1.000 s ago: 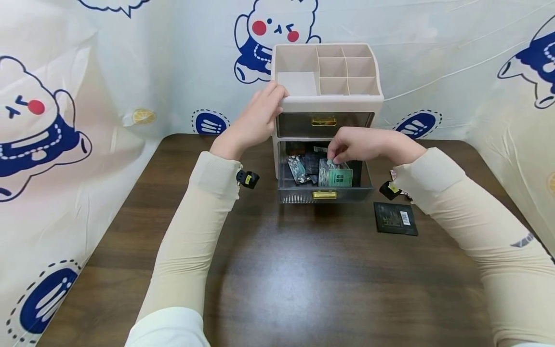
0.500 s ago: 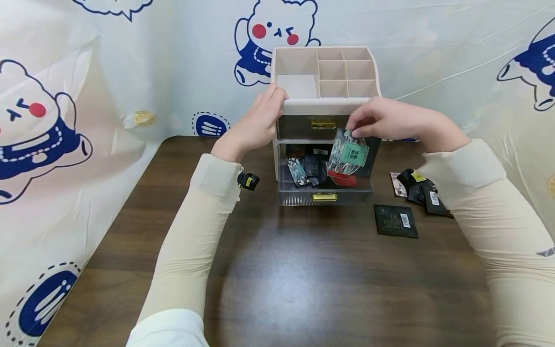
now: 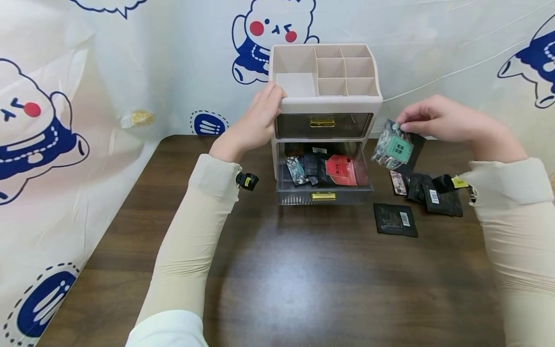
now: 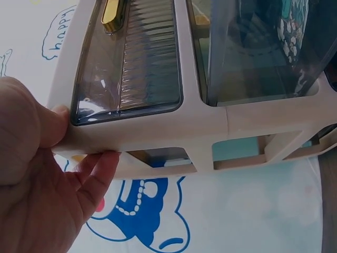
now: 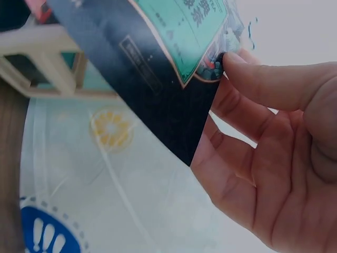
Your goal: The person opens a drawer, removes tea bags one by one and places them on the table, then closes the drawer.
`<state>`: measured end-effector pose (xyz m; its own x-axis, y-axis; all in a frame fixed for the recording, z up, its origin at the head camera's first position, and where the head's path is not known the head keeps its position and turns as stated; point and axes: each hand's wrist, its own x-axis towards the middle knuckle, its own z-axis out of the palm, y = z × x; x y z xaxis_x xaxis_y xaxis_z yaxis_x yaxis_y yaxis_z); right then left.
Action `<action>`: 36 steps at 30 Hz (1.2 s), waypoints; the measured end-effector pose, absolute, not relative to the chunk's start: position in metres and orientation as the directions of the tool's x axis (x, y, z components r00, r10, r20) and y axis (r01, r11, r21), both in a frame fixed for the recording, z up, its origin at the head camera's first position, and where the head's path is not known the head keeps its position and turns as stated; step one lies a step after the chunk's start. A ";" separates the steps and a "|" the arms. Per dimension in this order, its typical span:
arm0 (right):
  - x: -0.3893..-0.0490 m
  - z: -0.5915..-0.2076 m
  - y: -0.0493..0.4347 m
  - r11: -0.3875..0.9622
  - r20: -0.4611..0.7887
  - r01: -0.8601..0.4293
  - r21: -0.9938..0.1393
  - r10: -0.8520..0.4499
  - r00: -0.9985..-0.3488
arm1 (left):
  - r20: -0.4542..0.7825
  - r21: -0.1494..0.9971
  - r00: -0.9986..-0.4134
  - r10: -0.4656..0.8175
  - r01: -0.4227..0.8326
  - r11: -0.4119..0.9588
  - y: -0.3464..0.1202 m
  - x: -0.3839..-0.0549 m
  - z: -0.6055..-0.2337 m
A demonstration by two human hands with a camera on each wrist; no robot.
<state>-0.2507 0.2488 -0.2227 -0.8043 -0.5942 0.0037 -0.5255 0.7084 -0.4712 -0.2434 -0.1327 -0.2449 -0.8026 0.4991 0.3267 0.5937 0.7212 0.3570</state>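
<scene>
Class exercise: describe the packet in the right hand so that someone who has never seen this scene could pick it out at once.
Find the pale drawer unit at the back of the brown table. Just right of it, the right hand pinches a packet near its upper edge. It alone is held in the air, and its green label appears on none of the packets lying below.

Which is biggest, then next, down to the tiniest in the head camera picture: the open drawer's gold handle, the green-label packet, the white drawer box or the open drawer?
1. White drawer box
2. Open drawer
3. Green-label packet, in the right hand
4. Gold handle, easily smallest
</scene>
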 end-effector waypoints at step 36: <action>-0.215 -0.379 0.308 0.706 -0.213 -0.236 -0.668 -0.485 -0.848 | 0.334 0.359 -0.810 0.483 0.583 0.729 -0.130 -0.241 -0.244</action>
<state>-0.2150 0.3075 -0.3793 -0.8480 -0.4854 -0.2130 -0.2361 0.7057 -0.6680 -0.2413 -0.1299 -0.2440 -0.8096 0.4826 0.3340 0.5827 0.7290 0.3592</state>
